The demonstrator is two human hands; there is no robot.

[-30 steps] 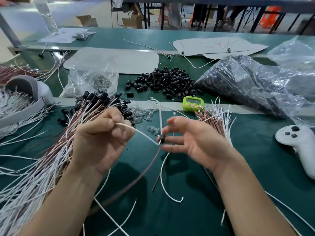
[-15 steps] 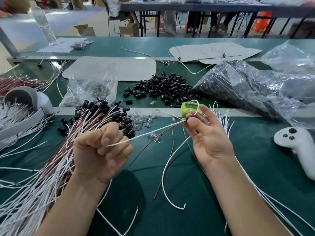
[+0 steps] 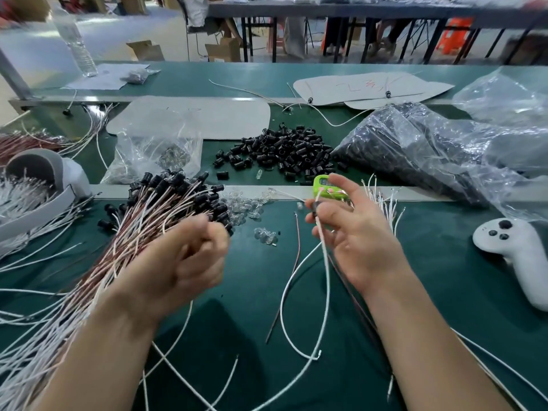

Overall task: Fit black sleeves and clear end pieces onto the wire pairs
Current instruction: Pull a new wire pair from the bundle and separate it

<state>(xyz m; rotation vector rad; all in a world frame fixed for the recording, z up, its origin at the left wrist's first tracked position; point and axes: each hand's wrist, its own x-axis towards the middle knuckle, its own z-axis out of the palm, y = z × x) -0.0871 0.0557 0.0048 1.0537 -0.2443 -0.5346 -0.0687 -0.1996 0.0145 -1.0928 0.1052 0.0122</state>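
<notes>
Long green work table (image 3: 444, 292), second green table (image 3: 237, 75) behind it, pale shiny floor (image 3: 35, 48) beyond, brown cardboard boxes (image 3: 145, 50) on the floor, dark table (image 3: 326, 10) with thin black legs, orange stool (image 3: 453, 34)

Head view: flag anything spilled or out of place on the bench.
A white game controller lies at far right, unrelated to the wire parts. One clear end piece sits stray beside the black sleeve pile.

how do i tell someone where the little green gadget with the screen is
Find the pale strip crossing the green table. Just in front of the loose heap of black sleeves, the green gadget sits on it, behind the fingertips of the right hand. Nothing else nearby is lime green.
</notes>
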